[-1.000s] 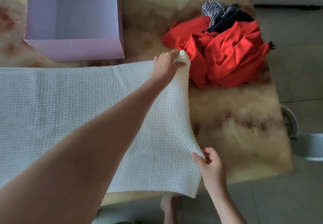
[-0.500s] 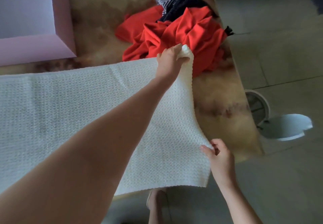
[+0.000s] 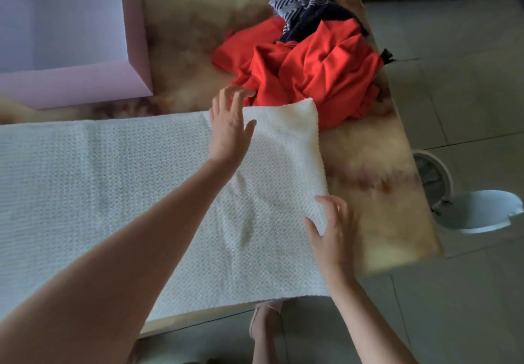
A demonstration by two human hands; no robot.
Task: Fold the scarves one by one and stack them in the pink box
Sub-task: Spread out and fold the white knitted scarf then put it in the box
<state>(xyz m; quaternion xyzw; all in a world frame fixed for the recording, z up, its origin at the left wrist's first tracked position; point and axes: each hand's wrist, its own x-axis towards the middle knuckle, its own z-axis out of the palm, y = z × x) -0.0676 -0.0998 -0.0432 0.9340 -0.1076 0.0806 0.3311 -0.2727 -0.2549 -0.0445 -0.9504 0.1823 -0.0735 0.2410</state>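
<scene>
Loosely spread left hand (image 3: 229,131), right hand (image 3: 330,230) (perhaps touching white scarf (image 3: 113,193))

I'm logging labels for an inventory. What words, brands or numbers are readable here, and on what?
None: no text, label, brand or number shows anywhere.
The pink box, white scarf, red scarf and striped scarf all show plain surfaces or a woven pattern only.

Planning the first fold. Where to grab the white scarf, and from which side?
Pinch both corners at the right short edge of the white scarf, coming from the right. It lies flat, length running left-right, only that end in view; the open left hand and right hand are near that edge.
</scene>
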